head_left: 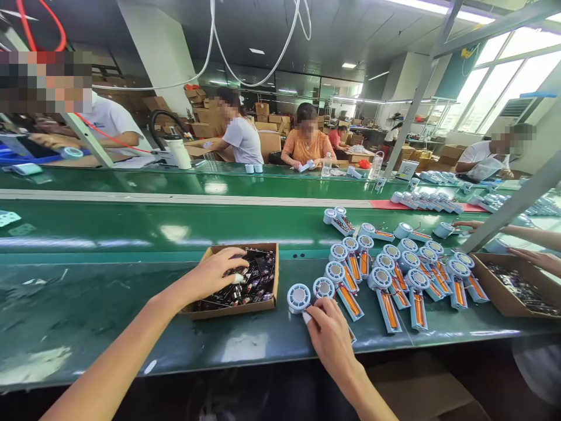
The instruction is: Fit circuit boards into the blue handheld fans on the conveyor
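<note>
My left hand reaches into a cardboard box of small dark circuit boards. Its fingers are curved and apart over the boards, with a white covering on one fingertip. Just right of the box, my right hand grips a light-blue handheld fan near the bottom of its round head. The palm and fingers hide this fan's handle. A second fan lies right behind the fingers. To the right lie several more fans, their opened handles showing orange strips and thin wires.
A second cardboard box of dark parts stands at the right, with a co-worker's hands near it. A slanted metal post rises there. Behind the bench runs a green conveyor belt; several people sit beyond it.
</note>
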`<state>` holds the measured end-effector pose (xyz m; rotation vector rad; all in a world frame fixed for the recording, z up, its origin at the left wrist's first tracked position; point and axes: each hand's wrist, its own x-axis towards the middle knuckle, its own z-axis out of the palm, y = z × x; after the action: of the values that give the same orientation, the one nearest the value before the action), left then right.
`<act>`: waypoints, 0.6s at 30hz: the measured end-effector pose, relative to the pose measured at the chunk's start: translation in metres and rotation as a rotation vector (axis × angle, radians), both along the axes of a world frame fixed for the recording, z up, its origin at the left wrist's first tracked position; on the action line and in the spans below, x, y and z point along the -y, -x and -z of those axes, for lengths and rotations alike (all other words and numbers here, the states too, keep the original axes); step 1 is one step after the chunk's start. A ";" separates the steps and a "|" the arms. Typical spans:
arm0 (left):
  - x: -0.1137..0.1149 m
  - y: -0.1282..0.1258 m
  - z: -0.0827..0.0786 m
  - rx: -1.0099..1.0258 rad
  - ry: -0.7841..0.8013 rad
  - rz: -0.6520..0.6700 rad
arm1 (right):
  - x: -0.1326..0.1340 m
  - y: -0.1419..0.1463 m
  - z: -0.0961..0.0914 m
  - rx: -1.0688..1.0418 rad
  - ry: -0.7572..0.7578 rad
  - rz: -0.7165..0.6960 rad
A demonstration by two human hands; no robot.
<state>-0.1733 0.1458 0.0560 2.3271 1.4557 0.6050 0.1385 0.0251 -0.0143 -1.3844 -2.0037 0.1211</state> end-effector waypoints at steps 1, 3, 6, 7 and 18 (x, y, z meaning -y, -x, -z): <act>0.002 0.000 0.000 0.049 -0.009 -0.034 | 0.002 -0.001 -0.001 -0.053 0.017 -0.018; 0.007 -0.001 -0.001 0.148 -0.023 -0.104 | 0.004 -0.003 -0.003 -0.114 0.048 -0.042; 0.022 -0.011 -0.006 0.482 -0.044 -0.276 | 0.006 -0.003 -0.004 -0.089 0.071 -0.056; 0.030 -0.017 -0.008 0.663 -0.058 -0.347 | 0.006 -0.003 -0.004 -0.069 0.073 -0.057; 0.155 -0.151 0.066 1.058 0.364 -0.454 | 0.020 -0.007 0.001 -0.131 0.044 -0.077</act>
<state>-0.0228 -0.0094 -0.0097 1.0454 1.3375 1.2882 0.1452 0.0051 -0.0151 -1.2922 -1.9565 0.2848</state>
